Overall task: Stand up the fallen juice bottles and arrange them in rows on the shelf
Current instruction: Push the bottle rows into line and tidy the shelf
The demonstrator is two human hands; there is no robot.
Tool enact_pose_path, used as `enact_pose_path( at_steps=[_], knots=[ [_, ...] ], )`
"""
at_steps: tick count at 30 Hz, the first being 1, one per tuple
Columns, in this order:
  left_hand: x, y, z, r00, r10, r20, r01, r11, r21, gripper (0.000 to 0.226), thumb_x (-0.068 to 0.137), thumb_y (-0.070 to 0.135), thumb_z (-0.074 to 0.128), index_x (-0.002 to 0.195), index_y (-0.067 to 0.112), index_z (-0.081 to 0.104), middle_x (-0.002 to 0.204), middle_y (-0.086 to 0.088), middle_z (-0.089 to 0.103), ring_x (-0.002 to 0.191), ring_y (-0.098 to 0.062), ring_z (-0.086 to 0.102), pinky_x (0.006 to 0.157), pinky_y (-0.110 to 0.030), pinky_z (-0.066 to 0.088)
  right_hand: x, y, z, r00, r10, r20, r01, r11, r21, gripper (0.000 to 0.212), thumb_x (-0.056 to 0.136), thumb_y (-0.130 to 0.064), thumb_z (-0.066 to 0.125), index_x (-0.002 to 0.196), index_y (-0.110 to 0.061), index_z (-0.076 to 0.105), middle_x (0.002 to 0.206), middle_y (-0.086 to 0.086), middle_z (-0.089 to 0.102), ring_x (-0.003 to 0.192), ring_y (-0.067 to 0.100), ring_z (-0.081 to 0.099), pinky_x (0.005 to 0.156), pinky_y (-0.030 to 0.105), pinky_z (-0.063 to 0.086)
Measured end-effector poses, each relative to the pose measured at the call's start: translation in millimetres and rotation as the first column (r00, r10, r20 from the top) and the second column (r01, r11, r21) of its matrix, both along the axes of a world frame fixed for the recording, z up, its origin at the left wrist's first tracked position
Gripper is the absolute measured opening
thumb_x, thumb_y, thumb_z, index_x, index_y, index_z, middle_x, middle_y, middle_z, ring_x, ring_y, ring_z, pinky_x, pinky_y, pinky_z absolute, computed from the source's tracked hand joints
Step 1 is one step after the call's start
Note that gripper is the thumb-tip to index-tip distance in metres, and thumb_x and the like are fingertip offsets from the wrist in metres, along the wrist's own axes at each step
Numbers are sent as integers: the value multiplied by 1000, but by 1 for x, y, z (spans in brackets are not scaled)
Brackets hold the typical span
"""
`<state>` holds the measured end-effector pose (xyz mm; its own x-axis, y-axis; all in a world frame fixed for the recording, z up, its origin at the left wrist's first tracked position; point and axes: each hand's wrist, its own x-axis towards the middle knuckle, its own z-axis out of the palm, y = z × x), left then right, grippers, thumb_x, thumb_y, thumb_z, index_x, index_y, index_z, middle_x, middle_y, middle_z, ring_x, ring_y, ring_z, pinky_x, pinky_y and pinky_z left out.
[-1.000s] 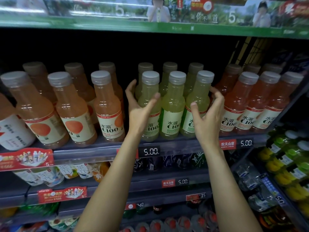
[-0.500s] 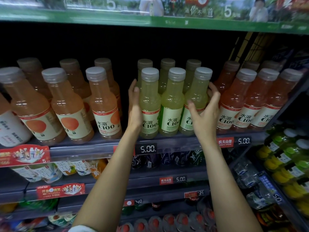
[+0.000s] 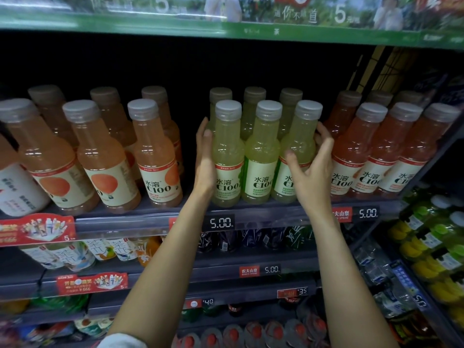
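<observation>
Green rear bottles (image 3: pixel 252 110) half-hidden, labels unseen

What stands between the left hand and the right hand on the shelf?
Head view: three upright yellow-green bottles in a front row stand between the left hand and right hand.

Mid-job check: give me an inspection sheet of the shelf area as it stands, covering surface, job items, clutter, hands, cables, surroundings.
Surface: dark shelf with price tags reading 5.00 on its front rail.
Job's things: yellow-green bottles upright, three in front and three behind; orange bottles at left and red-orange bottles at right, upright in rows. No fallen bottle seen.
Clutter: nothing seen.
Hands: left hand flat against the leftmost front yellow-green bottle; right hand curled round the rightmost one in a loose grip.
Cables: nothing seen.
Surroundings: green banner above; lower shelves of other drinks; side rack of yellow and green bottles at right.
</observation>
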<state>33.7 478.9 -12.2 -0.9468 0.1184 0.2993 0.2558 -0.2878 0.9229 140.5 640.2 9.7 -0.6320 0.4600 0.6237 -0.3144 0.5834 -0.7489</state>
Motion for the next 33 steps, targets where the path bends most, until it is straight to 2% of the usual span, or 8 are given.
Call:
enact_pose_path(
  at_steps=[10, 15, 19, 23, 25, 28, 30, 33],
  knots=[
    [4, -3, 4, 999, -7, 41, 6, 1000, 26, 85, 75, 81, 49, 145, 34, 37, 149, -4, 42, 137, -22, 40, 113, -52, 30, 5, 4, 5, 999, 20, 45, -23, 998, 52, 62, 89, -21, 62, 139, -16, 26, 137, 7, 43, 121, 17, 46, 96, 29, 44],
    [20, -5, 16, 992, 52, 113, -53, 998, 12, 61, 95, 61, 29, 149, 32, 30, 147, 0, 46, 133, -16, 45, 114, -44, 32, 7, 8, 6, 997, 52, 65, -54, 998, 31, 64, 89, -24, 63, 140, -14, 26, 139, 6, 40, 123, 12, 44, 98, 23, 40],
    [57, -23, 24, 977, 195, 84, -160, 936, -314, 52, 101, 48, 32, 150, 31, 26, 152, 5, 36, 139, -12, 33, 109, -27, 25, 17, -2, -1, 998, -35, 55, 30, 996, 88, 65, 91, -34, 59, 142, -10, 26, 148, 11, 30, 136, 16, 28, 111, 32, 30],
    [95, -70, 26, 986, 104, -133, -163, 793, -588, 42, 96, 39, 52, 136, 26, 50, 142, 2, 49, 130, -9, 44, 109, -29, 35, 33, -31, -3, 978, -136, -158, 170, 958, 229, 42, 92, -20, 55, 130, -4, 45, 139, 17, 40, 131, 16, 32, 110, 32, 28],
    [107, -103, 34, 921, 108, -374, -327, 736, -593, 33, 94, 38, 51, 125, 29, 56, 132, 7, 56, 120, -1, 50, 103, -26, 41, 33, -56, -2, 976, -75, -206, 137, 942, 305, 34, 91, -14, 54, 124, -4, 50, 132, 17, 48, 126, 21, 40, 108, 32, 31],
    [105, -153, 39, 666, 168, -727, -617, 671, -410, 25, 97, 22, 49, 119, 18, 58, 115, 13, 58, 106, 2, 53, 94, -47, 47, 25, -96, -1, 983, 13, -184, 77, 880, 469, 32, 90, -12, 55, 122, -10, 49, 127, 15, 53, 121, 24, 44, 108, 26, 30],
    [92, -176, 32, 533, 260, -805, -696, 676, -242, 25, 96, 14, 48, 119, 8, 57, 115, 6, 58, 105, -10, 55, 90, -49, 47, 20, -115, 1, 989, 44, -139, 35, 854, 520, 33, 91, -13, 55, 123, -12, 48, 127, 14, 53, 121, 24, 45, 107, 25, 31],
    [60, -211, 21, 453, 399, -797, -756, 646, -106, 33, 96, 17, 49, 124, 0, 50, 128, -14, 50, 121, -31, 49, 100, -52, 40, 5, -159, 2, 994, 53, -93, 1, 862, 507, 35, 92, -17, 56, 126, -11, 49, 131, 14, 49, 123, 24, 43, 106, 27, 32]
  ],
)
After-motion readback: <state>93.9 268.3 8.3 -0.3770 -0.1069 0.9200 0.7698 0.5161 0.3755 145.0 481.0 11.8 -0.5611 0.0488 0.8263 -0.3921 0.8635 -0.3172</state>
